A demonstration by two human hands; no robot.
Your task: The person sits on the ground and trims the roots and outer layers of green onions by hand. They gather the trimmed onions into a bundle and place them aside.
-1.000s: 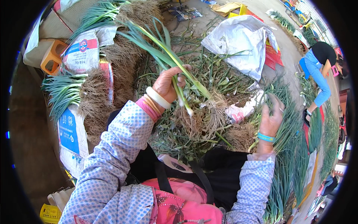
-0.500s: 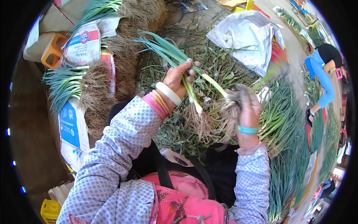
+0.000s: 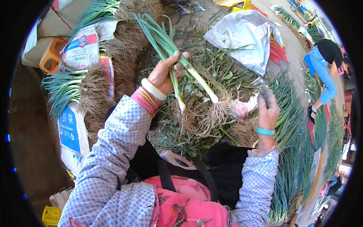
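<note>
My left hand (image 3: 165, 73) is closed round the stalks of a couple of green onions (image 3: 202, 84). Their green leaves point up and away, while the white ends and long, stringy roots (image 3: 216, 115) hang toward the right and below. Off to the right, apart from the roots, my right hand (image 3: 268, 110) has its fingers stretched upward, with dark, soiled tips and nothing visible in them. Close beside it lies a heap of unsorted green onions (image 3: 293, 117). Leaf scraps and peelings (image 3: 227, 72) cover the ground under both hands.
Root-covered onion bundles (image 3: 96, 89) are stacked at the left on printed sacks (image 3: 72, 128), near an orange crate (image 3: 53, 55). A crumpled white sack (image 3: 242, 36) lies ahead. A person in blue trousers (image 3: 325, 75) bends at the far right. A yellow crate (image 3: 51, 215) stands lower left.
My right hand has come away from the onion's root end and moved right; the leaf strip it held is gone from view. My left hand has shifted slightly left with the onions.
</note>
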